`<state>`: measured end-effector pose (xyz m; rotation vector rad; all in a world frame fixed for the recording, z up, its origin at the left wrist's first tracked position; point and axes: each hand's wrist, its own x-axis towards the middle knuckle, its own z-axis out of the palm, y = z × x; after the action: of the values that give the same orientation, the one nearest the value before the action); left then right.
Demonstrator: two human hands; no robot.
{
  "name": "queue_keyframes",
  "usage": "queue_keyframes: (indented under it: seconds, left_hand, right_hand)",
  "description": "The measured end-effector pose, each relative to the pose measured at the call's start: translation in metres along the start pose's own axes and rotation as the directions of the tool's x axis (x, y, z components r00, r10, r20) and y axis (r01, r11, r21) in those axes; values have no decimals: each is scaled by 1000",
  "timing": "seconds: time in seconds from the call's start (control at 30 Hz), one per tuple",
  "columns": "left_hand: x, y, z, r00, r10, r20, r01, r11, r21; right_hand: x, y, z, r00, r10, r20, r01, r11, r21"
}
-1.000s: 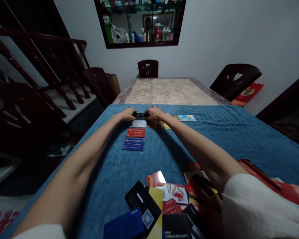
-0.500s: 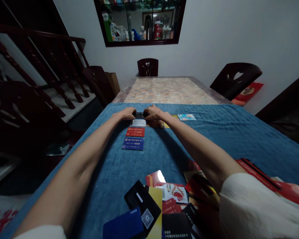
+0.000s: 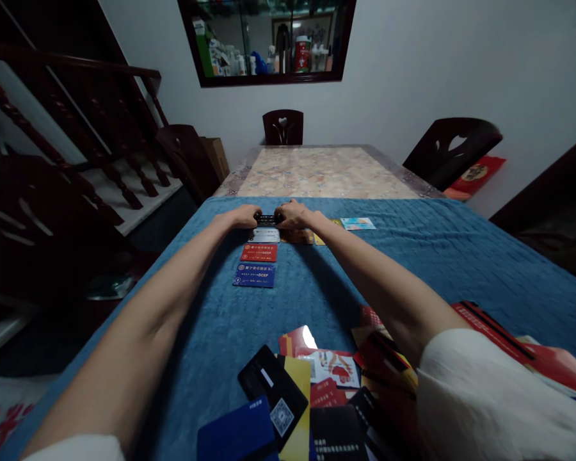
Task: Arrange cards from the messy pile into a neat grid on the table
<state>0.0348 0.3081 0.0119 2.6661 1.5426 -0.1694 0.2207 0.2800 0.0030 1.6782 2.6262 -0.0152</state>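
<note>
At the far side of the blue cloth, a black card (image 3: 267,220) lies between my two hands. My left hand (image 3: 244,216) has its fingers closed at the card's left edge, and my right hand (image 3: 292,214) has its fingers closed at the right edge. Just below it in a column are a silver card (image 3: 264,235), a red card (image 3: 258,253) and a blue card (image 3: 254,275). Partly under my right wrist lies a brown card (image 3: 297,236), with a yellow card (image 3: 319,241) beside it. Farther right is a light blue card (image 3: 358,223).
Near me is a loose pile with a black QR-code card (image 3: 273,390), a dark blue card (image 3: 237,432) and several red and yellow ones. More red cards (image 3: 494,330) lie at the right. Beyond the blue cloth (image 3: 461,256) extends the patterned tabletop (image 3: 317,169), with chairs around it.
Both hands stay on the black card with hardly any movement. The whole view has shifted slightly, and the cards keep their places.
</note>
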Motion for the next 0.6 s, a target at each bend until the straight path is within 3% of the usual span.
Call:
queue_keyframes:
  seconds: [0.27,0.6]
  left_hand:
    - [-6,-3,0,998,-2,-55,-1,998,-67]
    - [-19,11,14,957,46,-286,-60,997,-41]
  right_hand:
    - [-7,4,-6,999,33,-23,-33,999,13]
    - [-49,14,-11,987,19,-159,-18,1000,5]
